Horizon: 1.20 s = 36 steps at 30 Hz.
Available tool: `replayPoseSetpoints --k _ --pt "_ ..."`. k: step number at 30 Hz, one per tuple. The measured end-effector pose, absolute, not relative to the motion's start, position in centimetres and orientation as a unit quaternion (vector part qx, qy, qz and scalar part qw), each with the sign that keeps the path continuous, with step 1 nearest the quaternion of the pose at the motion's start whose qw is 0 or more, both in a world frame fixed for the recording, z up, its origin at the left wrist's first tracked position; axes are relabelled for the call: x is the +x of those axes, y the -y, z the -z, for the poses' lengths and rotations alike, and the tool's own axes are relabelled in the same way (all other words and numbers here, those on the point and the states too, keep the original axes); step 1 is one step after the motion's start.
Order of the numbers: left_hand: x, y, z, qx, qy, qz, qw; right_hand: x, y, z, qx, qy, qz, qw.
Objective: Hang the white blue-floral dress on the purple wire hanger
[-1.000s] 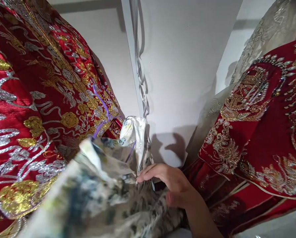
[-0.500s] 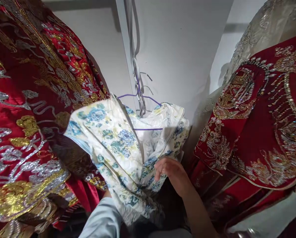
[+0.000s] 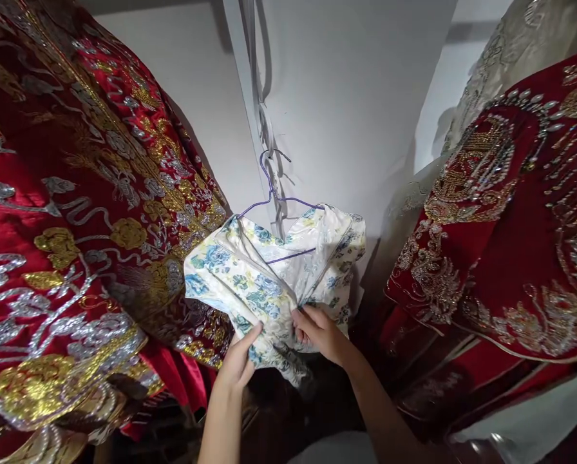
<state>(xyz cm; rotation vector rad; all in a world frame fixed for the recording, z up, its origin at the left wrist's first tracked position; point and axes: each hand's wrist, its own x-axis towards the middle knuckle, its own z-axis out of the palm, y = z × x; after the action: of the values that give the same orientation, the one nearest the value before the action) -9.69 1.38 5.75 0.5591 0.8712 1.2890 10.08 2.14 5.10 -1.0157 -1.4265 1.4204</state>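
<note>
A white garment with blue and green flowers (image 3: 264, 283) hangs on a purple wire hanger (image 3: 270, 187), whose hook is at a pale strap or chain on the wall. My left hand (image 3: 240, 354) grips the garment's lower left side, thumb in front and the other fingers partly hidden behind the cloth. With thumb and fingers pinched together, my right hand (image 3: 317, 328) holds the front of the garment just under the crossed neckline.
Red garments with gold and silver embroidery (image 3: 124, 232) hang on the left. On the right is a beaded red garment (image 3: 510, 258), with a pale sheer one (image 3: 482, 84) behind it. Grey wall panels (image 3: 346, 96) stand behind.
My left hand has come into view from behind the cloth and now grips its side. My right hand has closed on the front. The garment's left shoulder hangs lower and closer to the hanger.
</note>
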Motion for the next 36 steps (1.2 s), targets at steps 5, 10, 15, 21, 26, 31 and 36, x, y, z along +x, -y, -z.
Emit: replayPoseSetpoints --k 5,10,15,21,26,31,36 --pt "-9.4 -1.2 -5.2 0.198 -0.409 -0.606 0.653 8.9 -2.4 -4.3 -0.362 0.561 -0.589 0.455" --pt "-8.3 -2.2 -3.9 0.28 -0.482 -0.744 0.368 10.1 -2.0 -5.3 -0.411 0.533 -0.568 0.473" --pt "-5.3 -1.5 -2.2 0.524 -0.459 -0.7 0.159 10.3 -1.1 -6.7 -0.433 0.567 -0.548 0.437" --pt "-3.2 -1.1 -1.4 0.647 -0.448 -0.555 0.269 10.1 -1.8 -7.9 -0.418 0.587 -0.54 0.434" --pt "-4.2 -2.3 -1.5 0.736 -0.452 -0.451 0.226 11.3 -6.5 -14.3 -0.414 0.585 -0.478 0.507" --pt "-5.3 -4.1 -2.2 0.803 -0.454 -0.339 0.185 10.5 -11.4 -21.5 -0.355 0.554 -0.467 0.591" --pt "-6.6 -5.7 -5.4 0.814 -0.43 -0.34 0.193 9.9 -11.5 -22.7 -0.351 0.582 -0.461 0.571"
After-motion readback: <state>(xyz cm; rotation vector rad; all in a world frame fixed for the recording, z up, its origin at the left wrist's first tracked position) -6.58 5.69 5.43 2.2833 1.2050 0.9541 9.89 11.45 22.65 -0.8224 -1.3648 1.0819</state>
